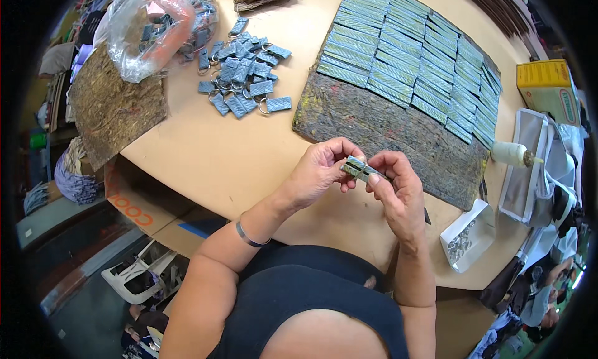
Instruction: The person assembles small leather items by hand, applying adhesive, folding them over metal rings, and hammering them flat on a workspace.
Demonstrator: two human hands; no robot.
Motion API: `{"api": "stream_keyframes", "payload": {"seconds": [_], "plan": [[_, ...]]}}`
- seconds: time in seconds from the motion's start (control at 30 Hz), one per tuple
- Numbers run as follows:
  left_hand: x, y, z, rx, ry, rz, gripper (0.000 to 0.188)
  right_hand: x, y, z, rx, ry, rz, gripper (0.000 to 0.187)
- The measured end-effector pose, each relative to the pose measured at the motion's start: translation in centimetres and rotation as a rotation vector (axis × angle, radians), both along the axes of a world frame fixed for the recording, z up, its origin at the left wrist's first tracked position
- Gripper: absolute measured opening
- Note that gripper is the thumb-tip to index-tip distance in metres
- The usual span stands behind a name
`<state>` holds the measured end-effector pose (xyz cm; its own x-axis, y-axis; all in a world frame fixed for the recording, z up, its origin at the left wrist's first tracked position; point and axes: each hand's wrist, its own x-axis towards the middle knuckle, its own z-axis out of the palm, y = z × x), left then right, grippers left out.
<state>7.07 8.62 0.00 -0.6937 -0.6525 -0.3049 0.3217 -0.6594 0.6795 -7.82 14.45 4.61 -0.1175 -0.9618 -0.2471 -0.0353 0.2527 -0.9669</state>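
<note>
Above the table's near edge, my left hand (pixel 319 172) and my right hand (pixel 402 194) both pinch a blue-green patterned strip (pixel 356 167) that looks folded over. Whether a metal ring sits in its fold is too small to tell. Beyond my hands lies a dark, stained board (pixel 374 125), its far part covered by rows of flat patterned strips (pixel 398 50). Left of the board is a pile of short folded tabs (pixel 240 69), several with metal rings. Near my right hand a white paper tray (pixel 484 225) contains small metal rings (pixel 461 244).
A white glue bottle (pixel 512 153) with a pointed tip lies at the board's right edge. Farther right are a grey mesh-sided holder (pixel 526 172) and a yellow box (pixel 548 75). At left, a clear plastic bag (pixel 140 44) of tabs stands by a rough brown board (pixel 118 110).
</note>
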Motion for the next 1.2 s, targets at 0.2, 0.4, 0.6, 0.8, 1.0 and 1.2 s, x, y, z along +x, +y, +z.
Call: {"api": "stream_keyframes", "payload": {"seconds": [0.2, 0.4, 0.6, 0.8, 1.0, 1.2], "plan": [[-0.1, -0.3, 1.7, -0.103, -0.143, -0.083, 0.014, -1.0, 0.2, 0.0, -0.029, 0.056, 0.027, 0.016], [-0.4, -0.4, 1.3, -0.145, -0.152, -0.068, 0.014, -1.1, 0.5, 0.2, -0.091, -0.025, -0.008, 0.017], [-1.3, 0.3, 1.4, 0.174, 0.094, -0.023, 0.013, -1.3, 0.7, -0.1, -0.13, 0.028, -0.031, 0.018], [-1.7, 0.4, 1.0, -0.043, -0.088, -0.003, 0.009, -1.3, 0.7, 0.1, -0.163, 0.151, -0.035, 0.02], [-1.8, 0.3, 1.1, 0.087, -0.034, -0.049, 0.005, -1.3, 0.8, -0.2, -0.196, 0.144, -0.073, 0.024], [-2.0, 0.4, 1.2, 0.067, -0.043, -0.056, 0.009, -1.5, 0.5, 0.1, -0.179, 0.165, -0.052, 0.026]]}}
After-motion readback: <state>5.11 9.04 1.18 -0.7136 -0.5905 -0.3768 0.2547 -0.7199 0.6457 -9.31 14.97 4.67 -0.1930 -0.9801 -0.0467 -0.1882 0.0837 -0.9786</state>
